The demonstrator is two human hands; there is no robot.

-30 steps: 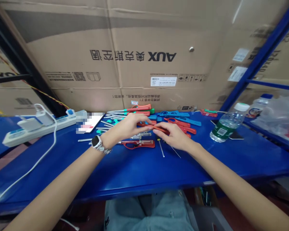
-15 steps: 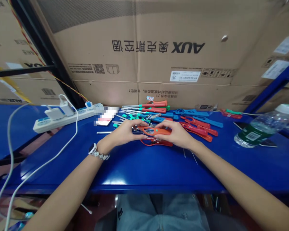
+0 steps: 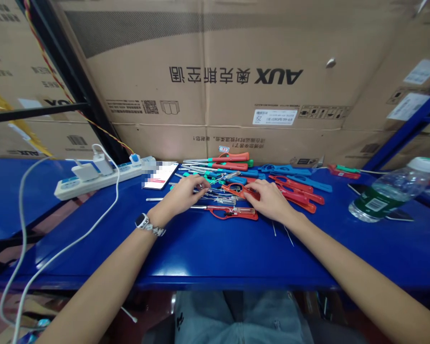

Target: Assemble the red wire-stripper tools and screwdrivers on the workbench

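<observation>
In the middle of the blue table, my right hand [image 3: 270,199] grips an orange lighter casing [image 3: 239,190] by its handle end. My left hand [image 3: 187,193], wearing a watch, has thumb and fingertips pinched together beside the casing's front; whatever is between them is too small to make out. Below the fingers lies an opened long-nosed lighter [image 3: 232,211], a red-orange half shell with a clear tank and a metal tube. Loose inner parts with clear tanks [image 3: 226,200] lie between the two hands.
Assembled lighters [image 3: 232,166] are piled behind. Blue casings [image 3: 308,180] and red casings [image 3: 299,191] lie to the right. A water bottle [image 3: 387,191] stands far right; a power strip [image 3: 93,180] and white cable are left. A cardboard box [image 3: 215,105] walls the back.
My hands have moved apart. The orange casing, held level between both hands before, is now tilted in my right hand, and the opened lighter below shows more fully.
</observation>
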